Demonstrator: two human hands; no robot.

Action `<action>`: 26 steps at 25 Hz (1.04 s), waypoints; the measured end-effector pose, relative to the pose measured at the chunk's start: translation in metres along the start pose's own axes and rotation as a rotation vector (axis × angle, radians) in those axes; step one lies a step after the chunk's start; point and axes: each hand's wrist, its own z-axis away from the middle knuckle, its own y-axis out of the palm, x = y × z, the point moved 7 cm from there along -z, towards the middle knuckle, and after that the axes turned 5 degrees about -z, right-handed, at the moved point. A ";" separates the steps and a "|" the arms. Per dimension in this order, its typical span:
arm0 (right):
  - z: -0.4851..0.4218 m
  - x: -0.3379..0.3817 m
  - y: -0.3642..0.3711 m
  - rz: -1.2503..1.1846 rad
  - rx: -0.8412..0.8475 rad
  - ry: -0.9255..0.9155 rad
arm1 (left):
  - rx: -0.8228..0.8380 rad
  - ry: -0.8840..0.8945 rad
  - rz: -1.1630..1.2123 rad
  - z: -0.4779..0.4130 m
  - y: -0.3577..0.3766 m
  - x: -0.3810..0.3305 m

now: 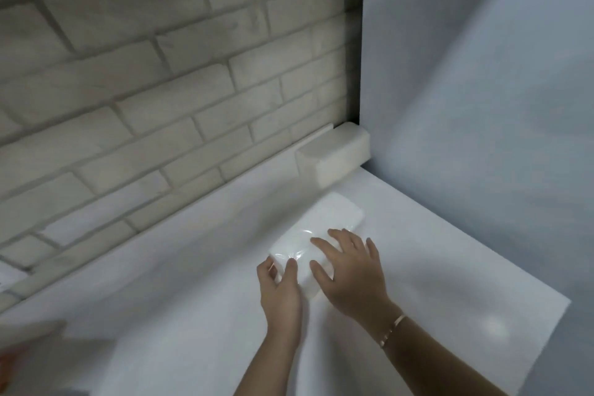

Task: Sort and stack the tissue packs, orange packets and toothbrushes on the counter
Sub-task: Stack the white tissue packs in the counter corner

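Brickwork [160, 74] backs the white surface [193, 267] on the left. The left grip [281, 291] pinches the near end of a tissue pack [324, 222], thumb on one side, curled fingers on the other. The pack lies flat on the surface, angled away toward the corner. It is white and glossy in clear wrap, with rounded corners. The right grip [353, 280] rests on its top, fingers spread and straight, clasping nothing. A second tissue pack [334, 156] sits in the far corner.
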 end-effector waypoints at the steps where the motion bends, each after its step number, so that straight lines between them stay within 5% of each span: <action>1: -0.013 -0.008 -0.002 0.008 -0.005 0.004 | 0.007 0.002 -0.005 -0.009 0.011 -0.004; 13: -0.143 -0.090 -0.001 -0.009 0.088 0.130 | 0.121 0.056 -0.151 -0.095 0.142 -0.056; 26: -0.189 -0.130 -0.007 -0.012 0.157 0.133 | 0.283 -0.010 -0.174 -0.121 0.201 -0.077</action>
